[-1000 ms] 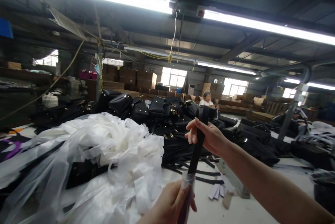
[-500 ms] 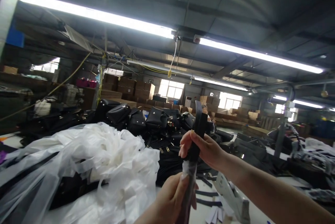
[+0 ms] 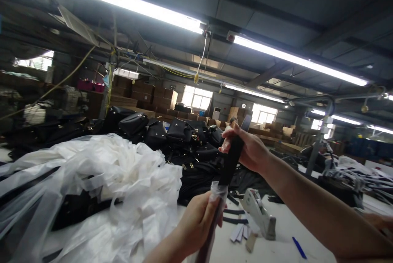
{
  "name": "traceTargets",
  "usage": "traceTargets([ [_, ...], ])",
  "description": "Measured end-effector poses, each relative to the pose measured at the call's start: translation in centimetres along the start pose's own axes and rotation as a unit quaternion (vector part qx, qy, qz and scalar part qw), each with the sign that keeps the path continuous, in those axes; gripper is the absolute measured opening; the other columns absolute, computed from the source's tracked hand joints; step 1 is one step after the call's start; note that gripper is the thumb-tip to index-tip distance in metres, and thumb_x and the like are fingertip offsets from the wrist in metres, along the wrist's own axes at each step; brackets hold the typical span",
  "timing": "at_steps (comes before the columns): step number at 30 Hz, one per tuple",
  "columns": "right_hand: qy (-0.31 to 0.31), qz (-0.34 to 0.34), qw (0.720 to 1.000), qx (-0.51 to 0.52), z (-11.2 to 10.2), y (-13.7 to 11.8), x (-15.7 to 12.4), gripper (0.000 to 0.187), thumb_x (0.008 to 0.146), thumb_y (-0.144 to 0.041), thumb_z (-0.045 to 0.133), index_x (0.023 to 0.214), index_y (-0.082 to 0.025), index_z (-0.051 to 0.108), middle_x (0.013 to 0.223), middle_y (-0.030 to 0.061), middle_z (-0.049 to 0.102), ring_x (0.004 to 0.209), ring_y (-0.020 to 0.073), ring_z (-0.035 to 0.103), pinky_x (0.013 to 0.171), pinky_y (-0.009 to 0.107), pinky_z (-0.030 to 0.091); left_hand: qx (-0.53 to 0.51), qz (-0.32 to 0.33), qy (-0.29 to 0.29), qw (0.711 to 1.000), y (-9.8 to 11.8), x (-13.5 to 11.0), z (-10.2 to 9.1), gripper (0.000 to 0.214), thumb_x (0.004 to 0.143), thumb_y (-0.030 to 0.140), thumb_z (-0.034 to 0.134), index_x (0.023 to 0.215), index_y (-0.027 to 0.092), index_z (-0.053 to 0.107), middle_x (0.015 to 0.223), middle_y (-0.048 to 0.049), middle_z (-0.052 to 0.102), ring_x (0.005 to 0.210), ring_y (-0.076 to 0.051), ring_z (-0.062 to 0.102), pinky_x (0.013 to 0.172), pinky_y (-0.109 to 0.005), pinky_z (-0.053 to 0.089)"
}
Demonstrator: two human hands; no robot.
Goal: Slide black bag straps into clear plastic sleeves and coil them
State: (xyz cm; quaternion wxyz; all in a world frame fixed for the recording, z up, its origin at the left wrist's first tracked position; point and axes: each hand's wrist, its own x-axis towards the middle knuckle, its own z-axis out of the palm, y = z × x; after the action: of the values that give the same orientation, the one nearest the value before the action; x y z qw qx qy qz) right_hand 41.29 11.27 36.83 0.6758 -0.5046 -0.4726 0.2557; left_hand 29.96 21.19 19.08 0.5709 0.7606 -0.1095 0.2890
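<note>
right hand [image 3: 249,149] shifted up black strap [image 3: 231,165], grip clenched; left hand [image 3: 196,223] grasps plastic sleeve [image 3: 218,191]; bag pile [image 3: 116,173] left, stapler [image 3: 258,214] below.

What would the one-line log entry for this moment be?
left grip: shut on plastic sleeve over black strap | right grip: shut on strap top | nearby: white hand tool, blue pen

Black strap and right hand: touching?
Touching. Head view: the right hand closes its fingers around the upper end of the black strap, no gap. The left hand grips it lower down.
</note>
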Motion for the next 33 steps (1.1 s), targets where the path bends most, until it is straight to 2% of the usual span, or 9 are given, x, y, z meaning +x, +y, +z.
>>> traceTargets([
  [3,-0.016,-0.025,0.997,-0.065,-0.1,0.1,-0.2,0.051,0.089,-0.062,0.055,0.085,-0.014,0.072,0.069,0.0072,0.071,0.067,0.0196,0.067,0.069,0.033,0.053,-0.016,0.003,0.004,1.0,0.2,0.4,-0.3,0.057,0.1,0.057,0.027,0.085,0.014,0.062,0.062,-0.0025,0.059,0.057,-0.013,0.053,0.057,-0.023,0.038],
  [6,-0.017,-0.037,0.996,-0.083,-0.6,-1.3,0.2,0.054,0.088,-0.064,0.054,0.09,-0.014,0.073,0.073,0.0078,0.072,0.069,0.02,0.068,0.066,0.032,0.053,-0.006,0.006,0.008,1.0,0.7,0.7,-0.5,0.057,0.1,0.057,0.027,0.084,0.015,0.062,0.062,-0.0026,0.061,0.057,-0.013,0.054,0.058,-0.023,0.038],
  [10,0.074,-0.145,0.985,-0.059,-1.2,-3.9,1.4,0.048,0.089,-0.061,0.055,0.089,-0.016,0.073,0.069,0.0068,0.071,0.071,0.0211,0.069,0.07,0.034,0.054,0.007,0.008,0.0,1.0,1.2,1.4,-0.6,0.057,0.1,0.058,0.028,0.083,0.015,0.061,0.061,-0.0024,0.061,0.058,-0.014,0.055,0.058,-0.023,0.039],
  [12,0.085,-0.159,0.982,-0.063,-1.1,-4.1,1.7,0.048,0.091,-0.06,0.053,0.088,-0.016,0.073,0.072,0.0084,0.072,0.077,0.0234,0.07,0.077,0.038,0.054,0.002,0.01,-0.001,1.0,1.1,1.9,-0.5,0.056,0.1,0.057,0.028,0.084,0.015,0.061,0.061,-0.0019,0.061,0.058,-0.013,0.055,0.058,-0.023,0.039],
  [17,-0.03,-0.03,0.996,-0.073,-0.5,-1.6,1.0,0.051,0.094,-0.057,0.046,0.1,-0.014,0.073,0.09,0.0129,0.076,0.088,0.0258,0.071,0.088,0.044,0.052,-0.04,0.006,0.005,0.999,0.7,2.4,-0.8,0.056,0.1,0.058,0.029,0.087,0.014,0.062,0.064,-0.0013,0.06,0.058,-0.013,0.056,0.056,-0.023,0.039],
  [19,-0.018,-0.005,0.999,-0.042,-1.0,-1.4,1.1,0.051,0.095,-0.055,0.044,0.098,-0.013,0.073,0.09,0.0135,0.076,0.088,0.0255,0.071,0.09,0.044,0.052,-0.031,0.002,-0.006,0.999,0.7,2.2,-0.9,0.057,0.099,0.058,0.028,0.089,0.014,0.062,0.064,-0.0019,0.061,0.058,-0.014,0.056,0.056,-0.023,0.039],
  [22,0.053,-0.03,0.998,0.017,-2.3,-3.0,2.0,0.049,0.099,-0.049,0.038,0.094,-0.015,0.072,0.084,0.0112,0.075,0.081,0.0235,0.07,0.085,0.042,0.054,0.016,0.01,-0.023,1.0,1.0,1.9,-0.9,0.059,0.1,0.058,0.025,0.088,0.014,0.063,0.064,-0.0034,0.063,0.061,-0.015,0.057,0.061,-0.023,0.041],
  [26,0.043,-0.023,0.998,0.038,-2.9,-4.8,3.3,0.044,0.1,-0.043,0.036,0.099,-0.018,0.071,0.086,0.0074,0.075,0.077,0.0203,0.068,0.084,0.039,0.055,0.029,0.03,-0.009,0.999,1.3,2.1,-1.0,0.057,0.101,0.056,0.026,0.089,0.014,0.064,0.067,-0.0043,0.065,0.062,-0.015,0.058,0.062,-0.024,0.042],
  [33,0.028,0.044,0.999,-0.014,-0.8,-1.7,2.7,0.045,0.098,-0.045,0.045,0.094,-0.012,0.074,0.083,0.0121,0.075,0.076,0.0206,0.069,0.077,0.037,0.054,-0.022,0.022,0.018,0.999,1.5,2.6,-1.2,0.057,0.1,0.056,0.029,0.099,0.012,0.065,0.066,-0.0041,0.066,0.06,-0.015,0.059,0.058,-0.024,0.042],
])
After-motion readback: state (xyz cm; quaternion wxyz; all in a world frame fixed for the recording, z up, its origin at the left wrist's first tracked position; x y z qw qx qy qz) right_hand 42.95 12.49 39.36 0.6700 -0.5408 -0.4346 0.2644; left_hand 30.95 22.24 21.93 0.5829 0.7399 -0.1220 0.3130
